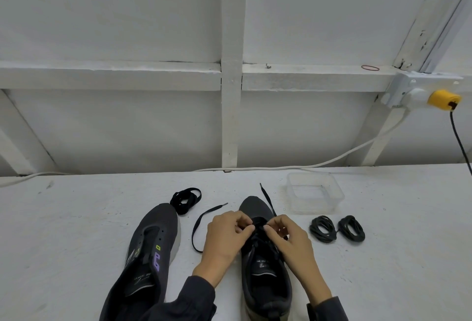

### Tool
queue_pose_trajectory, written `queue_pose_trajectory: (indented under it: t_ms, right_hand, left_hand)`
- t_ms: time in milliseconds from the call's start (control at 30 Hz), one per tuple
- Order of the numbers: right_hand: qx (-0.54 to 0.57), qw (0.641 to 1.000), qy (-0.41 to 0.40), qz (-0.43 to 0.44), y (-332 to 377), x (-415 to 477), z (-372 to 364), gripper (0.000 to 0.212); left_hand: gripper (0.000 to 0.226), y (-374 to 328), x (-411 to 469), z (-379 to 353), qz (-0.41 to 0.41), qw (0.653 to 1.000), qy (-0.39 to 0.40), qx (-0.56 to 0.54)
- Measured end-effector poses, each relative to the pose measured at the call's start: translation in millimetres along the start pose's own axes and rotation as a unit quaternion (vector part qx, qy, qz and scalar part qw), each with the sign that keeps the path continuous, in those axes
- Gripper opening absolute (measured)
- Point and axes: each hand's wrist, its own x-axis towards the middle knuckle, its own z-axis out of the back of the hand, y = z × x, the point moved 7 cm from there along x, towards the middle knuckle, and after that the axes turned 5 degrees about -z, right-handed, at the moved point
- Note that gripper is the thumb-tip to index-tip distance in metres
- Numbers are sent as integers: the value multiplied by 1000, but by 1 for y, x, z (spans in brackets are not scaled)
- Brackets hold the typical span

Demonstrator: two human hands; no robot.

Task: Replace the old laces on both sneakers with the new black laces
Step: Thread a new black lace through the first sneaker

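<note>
From the head view, I had both hands over the sneaker on my right side (265, 287), which lay on the white table (76, 231) with its toe pointing away from me. My left hand (226, 234) was curled, its fingertips pinched on the flat black lace (194, 231) at the eyelets near the toe. My right hand (288, 239) met it from the other side, thumb and fingers nipped tight on the same lace, so both grips were narrow and holding lace. One loose end of that lace looped out over the table to the left of my left hand; the other ran forward past the toe, toward the wall.

The other sneaker (150, 251) lay just to the left, tilted, its eyelets bare and its tongue showing. Just beyond its toe sat a coiled flat lace (186, 200), black as well. To the right of my right hand, apart from the shoe, lay two thin coiled bundles (323, 228) side by side, nearly touching. Behind them stood a clear plastic tub (315, 193).

A white cable (281, 167) ran along the back edge of the table up to a socket holding a yellow plug (443, 100), and a red rubber band (370, 67) lay on the ledge of the white wall.
</note>
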Motion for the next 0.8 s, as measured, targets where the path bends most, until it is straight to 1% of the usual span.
queue_pose_trajectory:
  t_ms: [33, 133, 233, 400, 533, 600, 667, 733, 800]
  right_hand:
    - [-4, 1000, 3, 7, 2, 0, 0, 9]
    - [-17, 1000, -2, 8, 1, 1, 1, 13]
    - [-21, 1000, -7, -4, -1, 0, 0, 15]
    - [7, 999, -20, -40, -5, -1, 0, 17]
    - [33, 997, -32, -60, -8, -2, -1, 16]
    - [62, 996, -32, -58, -9, -4, 0, 15]
    - [125, 990, -33, -54, -9, -6, 5, 14]
    - [165, 985, -18, -48, -9, -9, 10, 17]
    - [149, 988, 17, -37, -7, -11, 10, 16]
  left_hand:
    - [1, -2, 0, 0, -6, 1000, 4, 14]
    - [7, -8, 0, -2, -16, 999, 17, 46]
    - [10, -8, -3, -6, -25, 998, 18, 52]
    - [14, -4, -9, -12, -28, 999, 1, 25]
    - [11, -2, -11, -14, -10, 1000, -5, -6]
    - [9, 0, -12, -13, -4, 1000, -14, -20]
    - [8, 1, -14, -9, -5, 999, -28, -45]
    - [6, 1, -16, -6, -14, 997, -29, -77]
    - [4, -1, -17, -6, -34, 996, -15, -84]
